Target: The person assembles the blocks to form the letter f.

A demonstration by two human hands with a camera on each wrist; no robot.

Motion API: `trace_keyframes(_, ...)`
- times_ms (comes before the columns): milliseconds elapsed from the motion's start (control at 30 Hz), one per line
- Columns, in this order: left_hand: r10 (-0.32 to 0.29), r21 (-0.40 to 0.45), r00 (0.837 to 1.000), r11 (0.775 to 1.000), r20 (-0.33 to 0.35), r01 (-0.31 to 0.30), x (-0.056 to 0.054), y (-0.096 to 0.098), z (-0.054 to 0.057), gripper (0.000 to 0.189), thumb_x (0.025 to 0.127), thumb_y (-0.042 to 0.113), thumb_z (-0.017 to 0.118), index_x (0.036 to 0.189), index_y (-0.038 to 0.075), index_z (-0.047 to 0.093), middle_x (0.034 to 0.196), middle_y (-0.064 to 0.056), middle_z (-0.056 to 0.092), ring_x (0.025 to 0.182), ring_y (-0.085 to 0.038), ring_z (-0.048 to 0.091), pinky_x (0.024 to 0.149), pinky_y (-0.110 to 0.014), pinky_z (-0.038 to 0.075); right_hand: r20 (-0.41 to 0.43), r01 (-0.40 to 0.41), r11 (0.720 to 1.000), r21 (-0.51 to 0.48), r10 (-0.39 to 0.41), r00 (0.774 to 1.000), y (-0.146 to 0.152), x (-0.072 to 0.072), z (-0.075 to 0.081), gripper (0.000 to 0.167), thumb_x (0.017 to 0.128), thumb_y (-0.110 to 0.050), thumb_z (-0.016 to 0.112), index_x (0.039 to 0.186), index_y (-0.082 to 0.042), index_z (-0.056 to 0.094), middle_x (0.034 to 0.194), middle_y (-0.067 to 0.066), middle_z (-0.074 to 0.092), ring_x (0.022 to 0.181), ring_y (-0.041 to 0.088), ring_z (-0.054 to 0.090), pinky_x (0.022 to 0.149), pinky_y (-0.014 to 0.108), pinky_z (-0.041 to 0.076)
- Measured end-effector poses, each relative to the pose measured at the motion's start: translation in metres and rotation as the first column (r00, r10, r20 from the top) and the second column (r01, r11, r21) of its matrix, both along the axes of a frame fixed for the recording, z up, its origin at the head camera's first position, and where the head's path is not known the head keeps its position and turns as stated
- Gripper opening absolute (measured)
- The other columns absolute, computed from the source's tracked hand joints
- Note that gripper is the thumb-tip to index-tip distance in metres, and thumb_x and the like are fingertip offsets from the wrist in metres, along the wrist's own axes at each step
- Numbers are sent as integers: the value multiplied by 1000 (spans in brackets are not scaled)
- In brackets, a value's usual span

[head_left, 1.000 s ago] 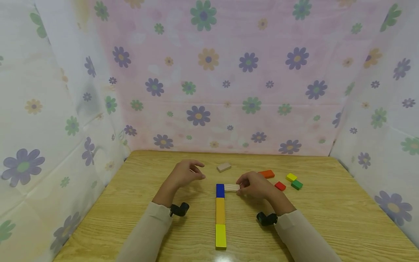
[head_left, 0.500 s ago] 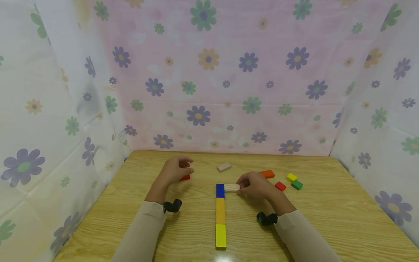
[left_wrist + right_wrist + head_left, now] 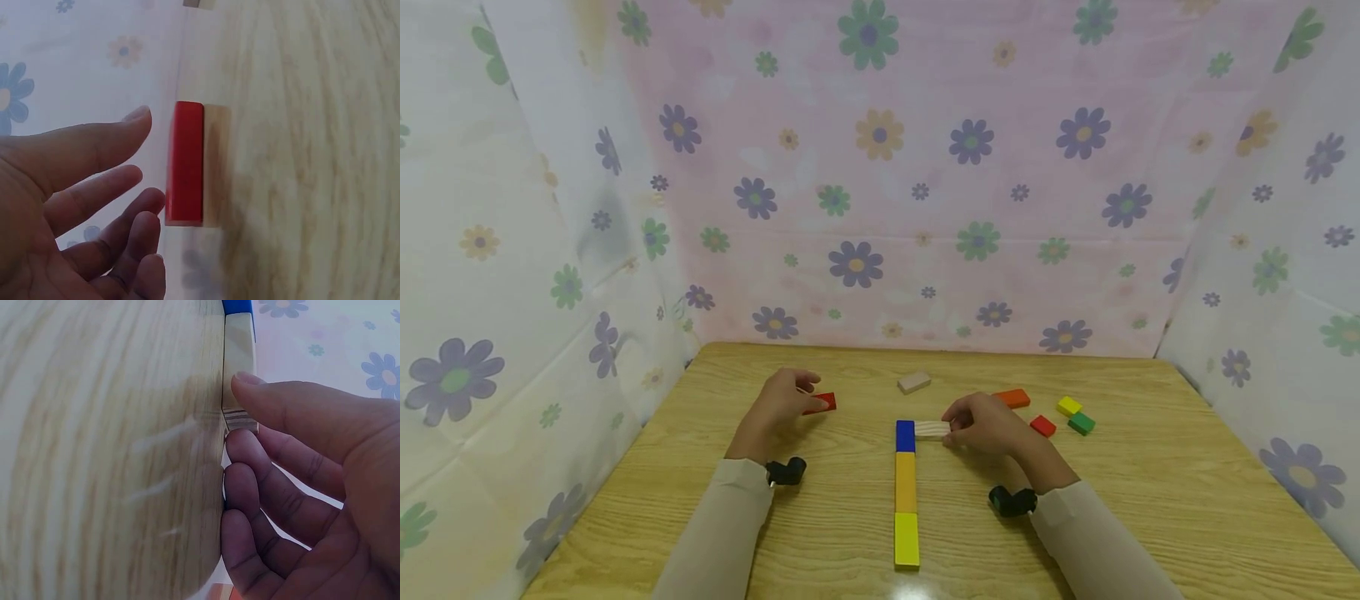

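Observation:
My left hand (image 3: 778,400) hovers at a red block (image 3: 828,400) lying on the left of the table. In the left wrist view the thumb and fingers are spread apart beside the red block (image 3: 187,162), with nothing gripped. My right hand (image 3: 985,425) pinches a plain wooden block (image 3: 931,429); the right wrist view has the thumb on a side of this wooden block (image 3: 239,356) near its end. Its far end meets a blue block (image 3: 906,436). Below that, an orange block (image 3: 906,482) and a yellow block (image 3: 906,540) continue the line end to end.
Another plain wooden block (image 3: 913,382) lies farther back. Right of my right hand are an orange-red block (image 3: 1012,398), a small red block (image 3: 1042,426), a small yellow block (image 3: 1070,406) and a small green block (image 3: 1082,423). A flowered cloth (image 3: 925,208) encloses the table.
My left hand has moved left, away from the middle, and lowered to the red block, which it hid earlier. The right hand and the line of blocks stay in place.

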State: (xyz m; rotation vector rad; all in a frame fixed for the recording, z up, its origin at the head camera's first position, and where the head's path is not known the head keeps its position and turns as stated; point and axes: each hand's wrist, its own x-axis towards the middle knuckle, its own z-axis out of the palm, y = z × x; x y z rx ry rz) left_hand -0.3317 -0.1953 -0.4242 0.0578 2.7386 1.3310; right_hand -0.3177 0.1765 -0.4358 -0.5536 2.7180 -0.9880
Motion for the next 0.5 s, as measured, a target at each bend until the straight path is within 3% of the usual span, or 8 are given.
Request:
trace_keyframes(233,40,40,996,998,75,-43,4,-3,-6,55,89,9,81,141,8,62,139,-17,58,128,-36,55,109,-53,46,8,-4,1000,-14,4,1000,1,-1,-1,29,87,-19,85,112,-8,75,88,-3,68,79,16,61,73,33,53)
trace_keyframes(500,45,-35,998,998,47,-43,2,-5,-9,49,88,9,81,135,6,67,132,-18,62,121,-35,58,106,-52,48,5,-14,1000,-28,14,1000,2,-1,-2,29,87,-18,85,113,-8,75,88,-2,69,78,16,61,71,33,53)
